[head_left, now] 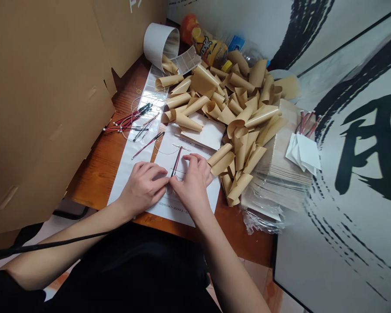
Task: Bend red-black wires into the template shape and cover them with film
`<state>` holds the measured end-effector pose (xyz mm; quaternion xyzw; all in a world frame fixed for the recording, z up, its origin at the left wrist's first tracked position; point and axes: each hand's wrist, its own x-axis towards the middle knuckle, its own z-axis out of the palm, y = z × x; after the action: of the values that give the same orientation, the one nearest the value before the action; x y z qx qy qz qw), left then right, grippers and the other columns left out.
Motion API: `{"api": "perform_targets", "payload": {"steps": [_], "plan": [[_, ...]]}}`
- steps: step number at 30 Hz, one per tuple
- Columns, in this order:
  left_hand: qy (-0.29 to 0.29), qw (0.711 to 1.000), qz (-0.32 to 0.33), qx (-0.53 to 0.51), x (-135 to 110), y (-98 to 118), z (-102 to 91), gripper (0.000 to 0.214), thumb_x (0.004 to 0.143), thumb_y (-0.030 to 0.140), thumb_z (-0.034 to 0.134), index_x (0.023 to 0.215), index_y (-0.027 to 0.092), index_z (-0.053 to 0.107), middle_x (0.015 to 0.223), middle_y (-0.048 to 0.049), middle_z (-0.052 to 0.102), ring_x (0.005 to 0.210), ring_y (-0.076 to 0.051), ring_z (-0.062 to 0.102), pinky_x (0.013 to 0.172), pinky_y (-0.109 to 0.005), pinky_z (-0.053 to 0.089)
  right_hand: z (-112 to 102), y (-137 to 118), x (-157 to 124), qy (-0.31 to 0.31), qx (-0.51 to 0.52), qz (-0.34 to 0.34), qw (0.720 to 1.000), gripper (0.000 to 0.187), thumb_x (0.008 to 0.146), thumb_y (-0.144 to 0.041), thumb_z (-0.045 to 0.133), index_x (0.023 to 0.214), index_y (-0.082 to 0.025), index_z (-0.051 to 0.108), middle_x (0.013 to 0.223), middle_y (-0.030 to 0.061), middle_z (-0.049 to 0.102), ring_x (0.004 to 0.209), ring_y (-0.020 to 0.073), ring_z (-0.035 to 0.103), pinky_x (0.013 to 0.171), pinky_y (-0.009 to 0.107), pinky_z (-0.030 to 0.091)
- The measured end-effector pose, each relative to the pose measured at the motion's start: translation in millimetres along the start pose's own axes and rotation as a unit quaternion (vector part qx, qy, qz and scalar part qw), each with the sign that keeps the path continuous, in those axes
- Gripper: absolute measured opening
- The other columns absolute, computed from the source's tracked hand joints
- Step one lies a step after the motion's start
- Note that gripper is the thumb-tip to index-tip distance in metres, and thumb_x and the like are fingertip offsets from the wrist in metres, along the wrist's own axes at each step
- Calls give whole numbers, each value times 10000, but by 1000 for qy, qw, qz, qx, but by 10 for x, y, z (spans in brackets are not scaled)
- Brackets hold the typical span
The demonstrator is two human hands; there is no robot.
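Observation:
A thin red-and-black wire cable [178, 160] lies lengthwise on a white printed sheet [169, 209], directly between my hands. My left hand [146, 184] has its fingers curled, and its thumb and forefinger tips close at the cable's near end. From the other side, the thumb of my right hand [193, 177] presses at that same end, its forefinger bent above the sheet. The fingertips of both hands meet there and partly hide the cable end. Beyond my left hand lies a loose bunch of similar wire cables [133, 119] with small white connectors.
Curled brown paper pieces [211, 87] are heaped behind my hands, beside a roll of white labels [159, 41] and a drink bottle [208, 45]. Stacked flat sheets in plastic [270, 174] stand at right, with white cards [303, 150] on top. A cardboard box [45, 95] walls the left.

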<state>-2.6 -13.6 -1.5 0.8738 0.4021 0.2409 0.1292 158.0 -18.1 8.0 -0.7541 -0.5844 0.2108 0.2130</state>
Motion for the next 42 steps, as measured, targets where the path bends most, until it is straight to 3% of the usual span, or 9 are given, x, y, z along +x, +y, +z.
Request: {"api": "perform_targets", "payload": {"steps": [14, 23, 36, 42], "plan": [[-46, 998, 37, 34, 6, 27, -98, 219, 938, 128, 529, 1013, 209, 717, 1060, -64, 735, 1040, -233, 656, 961, -467, 413, -12, 53, 7, -12, -7, -10, 1000, 530, 698, -244, 620, 1216, -246, 510, 1332, 124, 495, 1261, 340, 435, 1056, 550, 327], [-6, 999, 31, 32, -35, 42, -64, 178, 956, 151, 548, 1041, 167, 703, 1066, -48, 752, 1047, -225, 665, 968, -442, 416, -40, 51, 1, -41, -3, -5, 999, 585, 702, -263, 646, 1264, -238, 485, 1388, 134, 468, 1326, 346, 404, 1090, 550, 304], [-30, 995, 49, 86, -84, 105, -87, 275, 991, 97, 450, 1154, 134, 668, 1153, -86, 738, 1103, -238, 649, 968, -440, 391, -90, 79, 22, -66, 1, -1, 998, 591, 702, -268, 656, 1268, -255, 486, 1387, 127, 465, 1315, 359, 404, 1072, 570, 313], [-8, 999, 32, 18, -136, 46, -29, 322, 935, 76, 518, 1224, 134, 651, 1215, -82, 730, 1148, -255, 637, 937, -429, 432, -133, 87, 45, -81, 24, 14, 996, 550, 756, -316, 607, 1286, -256, 471, 1380, 118, 473, 1318, 346, 394, 1085, 565, 287]]}}
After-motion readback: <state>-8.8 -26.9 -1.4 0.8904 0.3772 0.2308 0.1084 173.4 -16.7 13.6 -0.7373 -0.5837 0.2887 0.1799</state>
